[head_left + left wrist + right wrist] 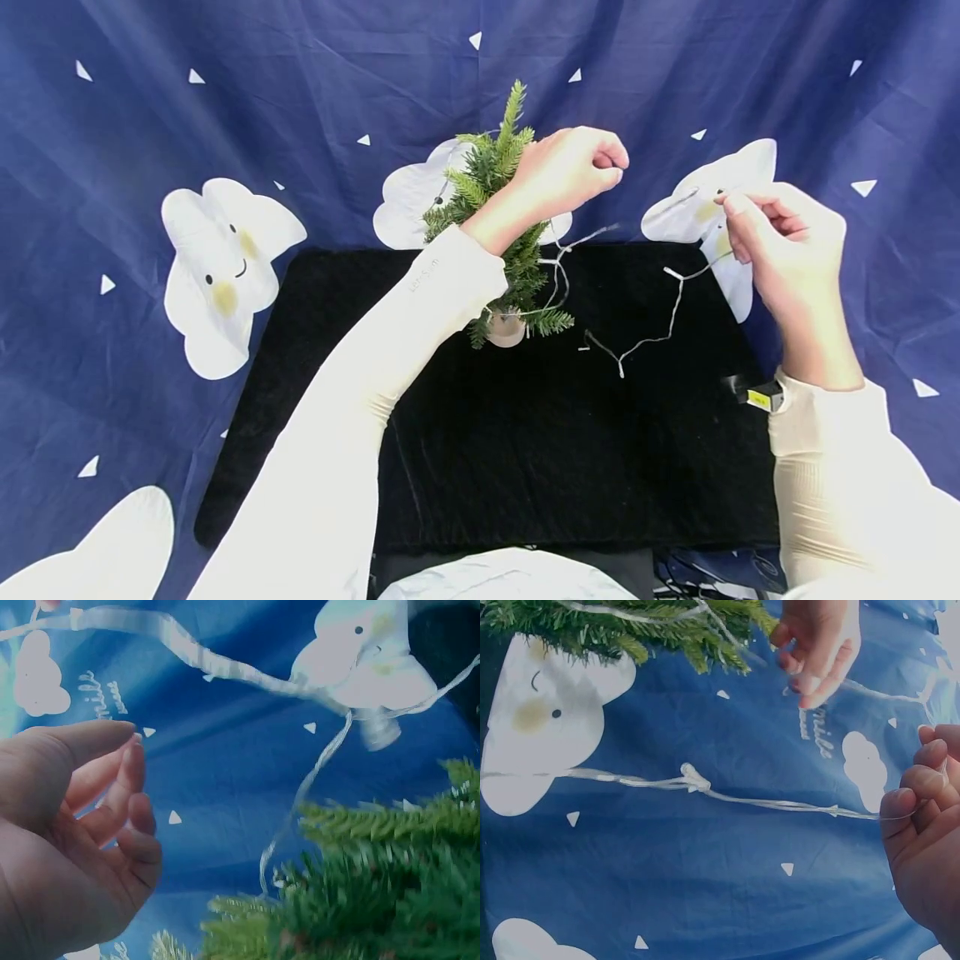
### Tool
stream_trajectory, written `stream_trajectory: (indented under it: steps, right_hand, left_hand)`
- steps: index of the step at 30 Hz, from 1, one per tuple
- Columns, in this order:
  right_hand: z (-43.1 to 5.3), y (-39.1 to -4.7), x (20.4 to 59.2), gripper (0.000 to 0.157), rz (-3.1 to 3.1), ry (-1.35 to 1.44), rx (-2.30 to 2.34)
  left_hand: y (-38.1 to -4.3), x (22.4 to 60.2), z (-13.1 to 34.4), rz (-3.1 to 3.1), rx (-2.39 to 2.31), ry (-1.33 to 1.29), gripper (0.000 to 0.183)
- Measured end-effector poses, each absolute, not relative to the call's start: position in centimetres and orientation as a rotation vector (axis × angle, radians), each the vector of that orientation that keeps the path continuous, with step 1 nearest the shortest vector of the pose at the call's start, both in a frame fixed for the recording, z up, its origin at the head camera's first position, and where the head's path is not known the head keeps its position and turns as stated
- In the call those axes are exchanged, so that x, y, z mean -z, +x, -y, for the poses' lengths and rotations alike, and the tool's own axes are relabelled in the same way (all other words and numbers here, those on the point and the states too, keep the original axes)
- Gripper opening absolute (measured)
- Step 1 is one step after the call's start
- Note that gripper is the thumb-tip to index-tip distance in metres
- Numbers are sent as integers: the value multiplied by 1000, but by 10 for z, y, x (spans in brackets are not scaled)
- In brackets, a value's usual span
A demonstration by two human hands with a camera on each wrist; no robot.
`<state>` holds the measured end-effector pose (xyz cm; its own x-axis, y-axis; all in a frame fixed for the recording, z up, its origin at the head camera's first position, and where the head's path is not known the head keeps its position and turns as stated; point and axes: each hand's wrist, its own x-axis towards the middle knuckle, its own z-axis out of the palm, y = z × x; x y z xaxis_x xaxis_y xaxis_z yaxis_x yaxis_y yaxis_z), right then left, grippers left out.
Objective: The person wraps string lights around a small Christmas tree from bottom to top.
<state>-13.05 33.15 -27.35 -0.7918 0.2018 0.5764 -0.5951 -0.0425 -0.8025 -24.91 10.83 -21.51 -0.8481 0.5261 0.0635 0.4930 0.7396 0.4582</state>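
Note:
A small artificial Christmas tree [480, 179] stands upright in a pale pot [506, 328]. Across its branches runs a white-wired string of fairy lights [680, 304], part of it hanging loose to the right. My right hand [795, 237] pinches the wire between thumb and fingers; in the right wrist view, the light string [769, 802] trails left from the right hand [930, 832]. Reaching past the tree, my left hand [573, 171] has loosely curled fingers. No wire shows in the left hand [82, 825] in the left wrist view, where the light string [217, 664] passes behind it.
The tree stands near the back edge of a black cloth-covered table [555, 450]. Behind hangs a blue curtain [330, 75] with white clouds and triangles. A small black-and-yellow device [761, 398] sits at my right wrist. Dark cables [682, 579] lie below the front edge.

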Motion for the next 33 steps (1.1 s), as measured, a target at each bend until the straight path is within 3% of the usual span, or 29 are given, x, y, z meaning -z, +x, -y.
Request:
stream_trajectory:
  steps: [11,19,26,33]
  right_hand:
    - [-333,-137,267,12,1875,333,-1827]
    - [-330,-139,263,16,2142,229,-1484]
    - [-333,-142,264,7,2227,199,-1412]
    - [-332,-142,266,22,2319,178,-1440]
  left_hand:
    - [-238,206,-130,-2377,-1318,1156,21]
    - [-236,202,-146,-2444,-992,1381,17]
    - [-240,197,-149,-2719,-542,1369,15]
    - [-258,180,-142,-2778,-563,1371,13]
